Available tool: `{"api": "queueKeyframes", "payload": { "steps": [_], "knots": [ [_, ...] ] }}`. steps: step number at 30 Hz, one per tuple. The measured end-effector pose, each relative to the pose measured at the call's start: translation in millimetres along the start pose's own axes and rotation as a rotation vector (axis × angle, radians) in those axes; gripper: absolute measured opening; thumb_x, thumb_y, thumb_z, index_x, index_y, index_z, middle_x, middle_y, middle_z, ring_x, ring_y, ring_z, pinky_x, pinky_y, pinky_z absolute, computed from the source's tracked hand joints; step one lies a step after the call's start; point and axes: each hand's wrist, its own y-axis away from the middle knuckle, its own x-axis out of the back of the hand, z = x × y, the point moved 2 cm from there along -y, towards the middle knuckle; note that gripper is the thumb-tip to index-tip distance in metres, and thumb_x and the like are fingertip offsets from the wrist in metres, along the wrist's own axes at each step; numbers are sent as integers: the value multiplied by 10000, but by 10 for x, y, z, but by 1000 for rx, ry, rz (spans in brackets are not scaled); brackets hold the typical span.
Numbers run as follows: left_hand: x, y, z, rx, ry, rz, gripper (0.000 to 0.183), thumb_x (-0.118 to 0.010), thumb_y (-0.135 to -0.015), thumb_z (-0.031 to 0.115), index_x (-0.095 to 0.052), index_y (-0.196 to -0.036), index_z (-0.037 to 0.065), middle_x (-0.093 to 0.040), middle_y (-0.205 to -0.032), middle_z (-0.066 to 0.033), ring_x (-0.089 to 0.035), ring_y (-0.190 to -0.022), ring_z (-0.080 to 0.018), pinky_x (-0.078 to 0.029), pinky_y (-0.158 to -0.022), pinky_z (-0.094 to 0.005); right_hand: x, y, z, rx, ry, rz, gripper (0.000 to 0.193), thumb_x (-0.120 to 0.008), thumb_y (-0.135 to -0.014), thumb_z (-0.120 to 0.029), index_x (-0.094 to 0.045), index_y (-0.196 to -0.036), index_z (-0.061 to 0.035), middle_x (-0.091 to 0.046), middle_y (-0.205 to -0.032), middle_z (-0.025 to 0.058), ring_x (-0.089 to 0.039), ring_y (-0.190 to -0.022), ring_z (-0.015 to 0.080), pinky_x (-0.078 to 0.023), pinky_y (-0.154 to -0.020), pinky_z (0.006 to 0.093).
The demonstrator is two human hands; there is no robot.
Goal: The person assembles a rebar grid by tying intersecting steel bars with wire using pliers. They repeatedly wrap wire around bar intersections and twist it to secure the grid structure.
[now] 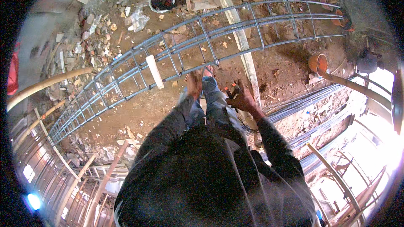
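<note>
A long cage of steel rebar (214, 58) arches across the ground in front of me, its stirrups spaced along the long bars. My left hand (194, 85) is by the near long bar, in front of my leg; its fingers are too dark and small to make out. To the right, my right hand (245, 101) is closed around a dark hand tool with two orange ends (230, 87), which looks like pliers or pincers. A pale flat strip (154, 72) lies across the cage, left of my left hand.
A wooden beam (240, 42) runs under the cage. An orange bucket (318, 64) stands at the right, near bundled rebar rods (301, 104). A pale tub (162, 1) sits at the far side among rubble. Bamboo poles (52, 85) stick in from the left.
</note>
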Motion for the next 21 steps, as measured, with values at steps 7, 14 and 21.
{"api": "queueKeyframes", "payload": {
  "steps": [7,14,21],
  "knots": [
    [-517,-1103,-945,226,1280,-230,426,-528,-1033,414,-559,-1336,117,-649,-1154,-77,-590,-854,-208,-503,-770,-354,-357,279,-251,-17,790,486,852,-696,-793,-232,-322,-1523,-3,-548,-1361,242,-565,-1194,444,-506,-913,548],
    [-704,-1334,-572,258,1652,-452,445,-528,-1033,396,-543,-1364,99,-634,-1209,-96,-591,-925,-228,-503,-822,-369,-318,199,-267,-70,475,212,823,-761,-799,-158,-311,-1463,30,-550,-1245,295,-567,-1119,490,-502,-890,532],
    [-763,-1415,-532,274,1751,-540,465,-528,-1034,378,-528,-1392,82,-618,-1265,-115,-592,-997,-248,-503,-873,-384,-96,167,-115,201,216,83,702,-741,-812,-129,-384,-1391,43,-581,-1126,291,-596,-1010,493,-510,-814,550]
  ]
}}
